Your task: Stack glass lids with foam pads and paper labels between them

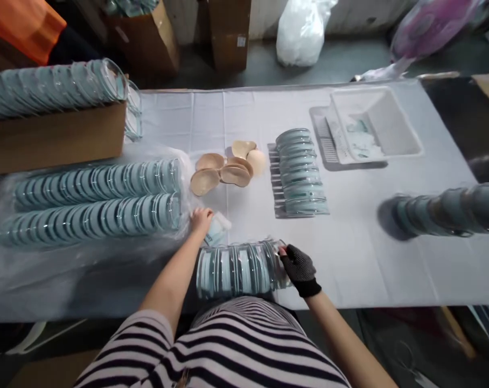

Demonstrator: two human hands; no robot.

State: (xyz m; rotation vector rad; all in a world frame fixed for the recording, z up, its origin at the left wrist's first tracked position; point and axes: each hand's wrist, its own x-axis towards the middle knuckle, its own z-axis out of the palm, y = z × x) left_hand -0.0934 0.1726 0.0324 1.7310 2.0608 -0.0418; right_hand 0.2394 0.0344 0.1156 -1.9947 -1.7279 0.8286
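My bare left hand (202, 220) is closed at the edge of a small pale blue and white packet (218, 229) on the white table. My right hand (300, 265), in a dark fingerless glove, grips a clear plastic case (281, 264) at the right end of a row. That row of clear round cases with pale blue inserts (236, 269) lies along the table edge, against my striped shirt. Ahead of my left hand several beige cup-shaped pads (222, 170) are heaped together.
Long rows of similar cases (95, 215) lie on plastic film at left, with more above a cardboard box (54, 134). A shorter row (303, 172) lies right of the pads. A white bin (402, 129) holds packets; a tall stack (450, 210) stands at right.
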